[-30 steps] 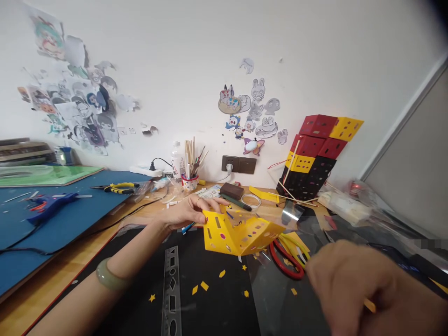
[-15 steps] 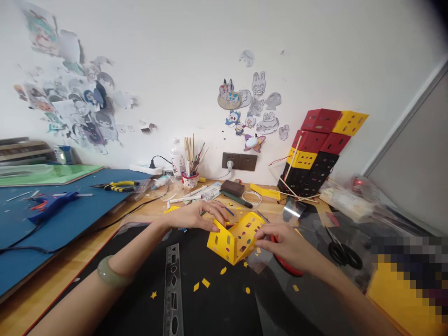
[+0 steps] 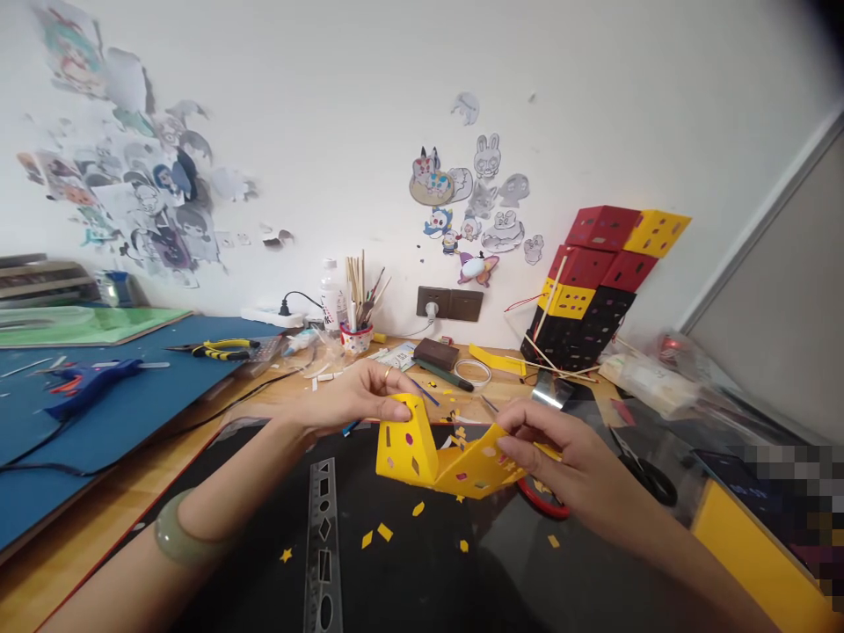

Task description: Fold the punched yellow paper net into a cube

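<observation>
Far left: blue glue gun [image 3: 89,382] lying on blue mat [image 3: 132,413]; yellow-handled pliers [image 3: 221,351] further back on same mat. Stencil ruler [image 3: 323,545] flat on black mat [image 3: 409,571], yellow paper scraps [image 3: 384,532] scattered just beside it.

Left hand [image 3: 349,400], green bangle [image 3: 178,536] on wrist, fingers clamped on top left edge of yellow card [image 3: 405,448]. Card is folded, punched with small shaped holes, held just above black mat at centre of surface [image 3: 132,492].

Right hand [image 3: 567,462] fingers pinched together on card's right flap. Red ring [image 3: 541,501] lies partly hidden behind this hand.

Black scissors [image 3: 650,479] near, to the right. Stack of red, yellow and black boxes [image 3: 593,294] against wall, well apart.
</observation>
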